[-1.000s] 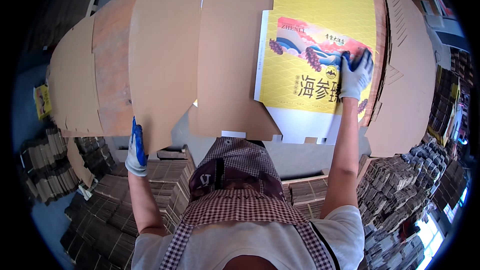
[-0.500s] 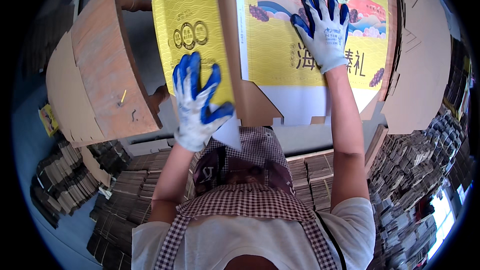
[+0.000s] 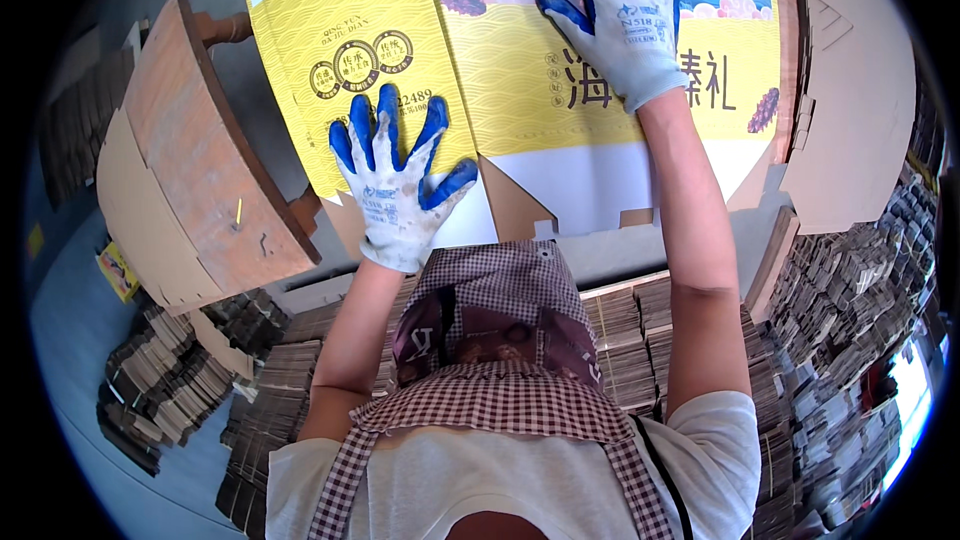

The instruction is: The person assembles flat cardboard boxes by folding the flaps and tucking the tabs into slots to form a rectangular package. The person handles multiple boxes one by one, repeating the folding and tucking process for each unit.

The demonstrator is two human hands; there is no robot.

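A yellow printed cardboard box blank (image 3: 520, 100) lies before me, its white lower edge notched and slanted. My left hand (image 3: 400, 170), in a white work glove with blue fingers, rests flat with fingers spread on the left panel (image 3: 300, 40), just below a row of round dark emblems. That panel lies flat, its inner edge against the larger panel. My right hand (image 3: 622, 25), gloved the same way, presses flat on the large panel over its pink and blue wave picture. Its fingertips reach close to the upper edge of the view.
At the left stands a worn wooden stool or bench (image 3: 205, 155) with brown cardboard (image 3: 150, 200) beside it. Plain cardboard sheets (image 3: 850, 100) stick out at the right. Bundled flat cardboard stacks (image 3: 840, 340) surround me on the floor.
The left panel, tilted up before, now lies down flat to the left with my left hand spread on it. My right hand has shifted slightly up and left.
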